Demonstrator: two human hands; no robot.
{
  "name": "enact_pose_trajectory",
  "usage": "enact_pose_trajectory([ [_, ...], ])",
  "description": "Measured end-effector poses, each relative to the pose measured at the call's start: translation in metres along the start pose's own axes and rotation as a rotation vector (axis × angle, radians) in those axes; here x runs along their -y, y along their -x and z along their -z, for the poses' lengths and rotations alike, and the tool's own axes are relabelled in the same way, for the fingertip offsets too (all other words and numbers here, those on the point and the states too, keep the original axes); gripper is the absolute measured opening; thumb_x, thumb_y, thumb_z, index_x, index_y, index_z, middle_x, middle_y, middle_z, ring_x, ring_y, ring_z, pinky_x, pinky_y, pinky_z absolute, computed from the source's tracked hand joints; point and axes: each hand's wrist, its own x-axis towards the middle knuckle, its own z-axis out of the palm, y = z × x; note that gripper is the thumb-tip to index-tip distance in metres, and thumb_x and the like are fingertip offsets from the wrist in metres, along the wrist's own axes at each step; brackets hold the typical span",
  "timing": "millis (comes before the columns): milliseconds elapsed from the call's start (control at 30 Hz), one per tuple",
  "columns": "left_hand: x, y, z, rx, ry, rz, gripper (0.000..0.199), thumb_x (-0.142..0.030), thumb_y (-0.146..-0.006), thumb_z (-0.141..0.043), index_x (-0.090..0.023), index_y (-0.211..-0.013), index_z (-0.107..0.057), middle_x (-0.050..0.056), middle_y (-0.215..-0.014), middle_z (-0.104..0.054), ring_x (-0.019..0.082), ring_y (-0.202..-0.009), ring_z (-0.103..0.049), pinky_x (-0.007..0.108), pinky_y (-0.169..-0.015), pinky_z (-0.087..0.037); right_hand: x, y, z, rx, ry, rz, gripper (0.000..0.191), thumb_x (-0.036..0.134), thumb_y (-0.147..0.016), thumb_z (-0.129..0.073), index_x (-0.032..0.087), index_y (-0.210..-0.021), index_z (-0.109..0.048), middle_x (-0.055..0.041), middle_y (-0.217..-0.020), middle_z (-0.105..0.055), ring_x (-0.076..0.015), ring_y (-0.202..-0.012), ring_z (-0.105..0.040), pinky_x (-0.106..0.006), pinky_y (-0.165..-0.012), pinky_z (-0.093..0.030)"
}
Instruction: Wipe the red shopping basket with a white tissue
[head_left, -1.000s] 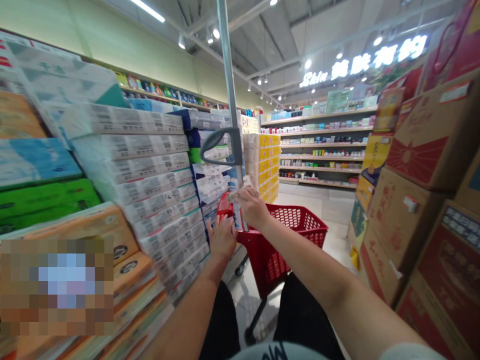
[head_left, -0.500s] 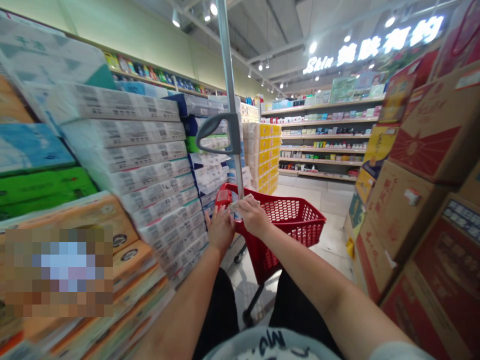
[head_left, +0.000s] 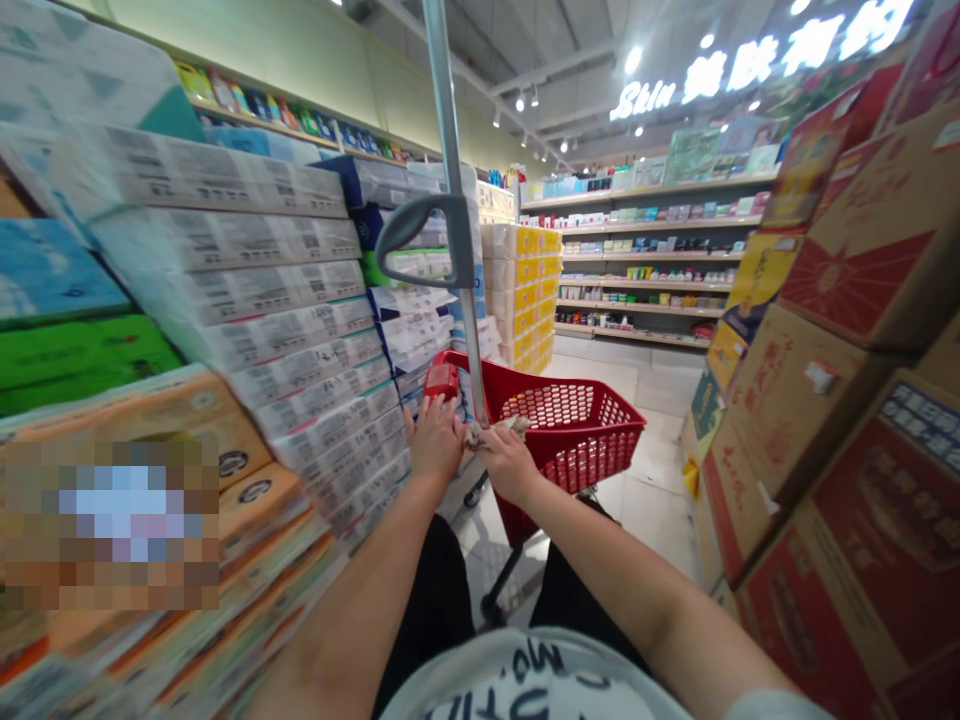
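Note:
A red shopping cart (head_left: 600,450) with a perforated basket stands in front of me, a tall metal pole (head_left: 448,110) with a grey loop handle (head_left: 424,240) rising at its near side. My left hand (head_left: 435,437) lies at the cart's near edge, fingers spread, just below a red block (head_left: 440,380). My right hand (head_left: 508,463) is closed round a crumpled pale cloth (head_left: 510,428) beside the foot of the pole. The cloth also reaches toward the left hand's fingertips. The basket's inside is only partly visible.
Tall stacks of white packs (head_left: 277,240) and orange packs (head_left: 172,420) line the left side. Yellow and white packs (head_left: 525,300) stand beyond the cart. Brown and red cartons (head_left: 795,400) are piled on the right. Shelves (head_left: 637,255) of products cross the back.
The view has shifted slightly. Both hands appear lower relative to the red block, and the cloth now shows more to the right of the pole.

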Motion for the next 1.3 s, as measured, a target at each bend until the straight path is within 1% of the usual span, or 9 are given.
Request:
enact_pose_trajectory([
  [67,0.002,0.000,-0.001,0.001,0.004,0.003,0.046,-0.028,-0.093,-0.035,-0.019,-0.133,-0.056,0.009,-0.143,-0.051,0.028,-0.139,-0.036,0.054,-0.120,-0.009,-0.001,-0.001,0.000,0.030,-0.029,0.038,0.021,0.017,-0.093,-0.048,0.020,-0.095,-0.069,-0.0087,-0.107,-0.062,-0.0227,-0.097,-0.050,-0.037,-0.087,-0.043],
  [200,0.004,-0.002,-0.002,0.036,-0.003,0.024,0.047,-0.026,-0.095,-0.030,-0.018,-0.134,-0.054,0.010,-0.143,-0.050,0.030,-0.139,-0.034,0.057,-0.119,-0.011,-0.004,-0.017,0.007,0.021,-0.100,0.043,0.028,0.012,-0.093,-0.044,0.016,-0.114,-0.063,-0.0086,-0.110,-0.062,-0.0213,-0.098,-0.051,-0.034,-0.091,-0.044],
  [267,0.005,-0.001,-0.001,0.032,-0.006,0.028,0.047,-0.027,-0.095,-0.031,-0.018,-0.134,-0.054,0.010,-0.142,-0.051,0.030,-0.139,-0.034,0.057,-0.119,-0.011,-0.004,-0.015,0.006,0.007,-0.108,0.021,0.031,0.009,-0.093,-0.043,0.014,-0.117,-0.061,-0.0095,-0.113,-0.061,-0.0210,-0.100,-0.051,-0.034,-0.094,-0.044],
  [433,0.007,-0.001,-0.001,-0.007,0.002,-0.002,0.045,-0.029,-0.094,-0.033,-0.018,-0.132,-0.056,0.009,-0.141,-0.052,0.029,-0.138,-0.036,0.055,-0.120,-0.010,-0.004,0.006,-0.002,0.142,-0.046,0.106,0.017,0.014,-0.094,-0.049,0.017,-0.093,-0.066,-0.0073,-0.099,-0.060,-0.0205,-0.093,-0.050,-0.034,-0.088,-0.045],
  [633,0.009,-0.002,-0.005,-0.026,0.006,0.026,0.045,-0.028,-0.093,-0.036,-0.017,-0.131,-0.057,0.011,-0.139,-0.053,0.030,-0.137,-0.038,0.055,-0.120,-0.011,-0.004,-0.004,0.000,0.132,0.022,0.138,0.021,0.022,-0.099,-0.044,0.018,-0.098,-0.064,-0.0075,-0.110,-0.059,-0.0210,-0.101,-0.048,-0.035,-0.091,-0.042],
  [833,0.009,0.001,-0.004,-0.043,0.027,0.009,0.045,-0.028,-0.093,-0.036,-0.017,-0.131,-0.058,0.011,-0.140,-0.053,0.030,-0.138,-0.037,0.055,-0.120,-0.009,0.001,0.019,-0.012,0.302,0.056,0.237,0.019,0.024,-0.098,-0.048,0.018,-0.094,-0.065,-0.0062,-0.104,-0.060,-0.0191,-0.093,-0.049,-0.031,-0.077,-0.042],
  [1033,0.008,-0.001,-0.005,-0.038,0.007,0.023,0.045,-0.028,-0.093,-0.035,-0.016,-0.131,-0.057,0.011,-0.139,-0.053,0.030,-0.136,-0.039,0.055,-0.119,-0.012,-0.002,0.003,-0.007,0.266,0.061,0.216,0.018,0.025,-0.099,-0.045,0.018,-0.101,-0.062,-0.0059,-0.106,-0.059,-0.0197,-0.100,-0.048,-0.033,-0.086,-0.040],
  [1233,0.008,0.001,-0.002,-0.040,0.002,0.005,0.045,-0.028,-0.093,-0.035,-0.017,-0.131,-0.057,0.010,-0.139,-0.054,0.029,-0.136,-0.038,0.054,-0.120,-0.011,-0.001,0.032,-0.020,0.318,0.110,0.222,0.017,0.023,-0.095,-0.053,0.018,-0.085,-0.064,-0.0032,-0.096,-0.060,-0.0185,-0.088,-0.049,-0.032,-0.075,-0.041],
  [1300,0.008,0.000,-0.003,-0.041,0.009,0.008,0.045,-0.027,-0.092,-0.037,-0.017,-0.130,-0.058,0.010,-0.139,-0.054,0.030,-0.136,-0.039,0.055,-0.120,-0.012,-0.002,0.033,-0.020,0.305,0.122,0.216,0.016,0.023,-0.095,-0.053,0.018,-0.085,-0.064,-0.0037,-0.095,-0.059,-0.0188,-0.088,-0.049,-0.033,-0.076,-0.040],
])
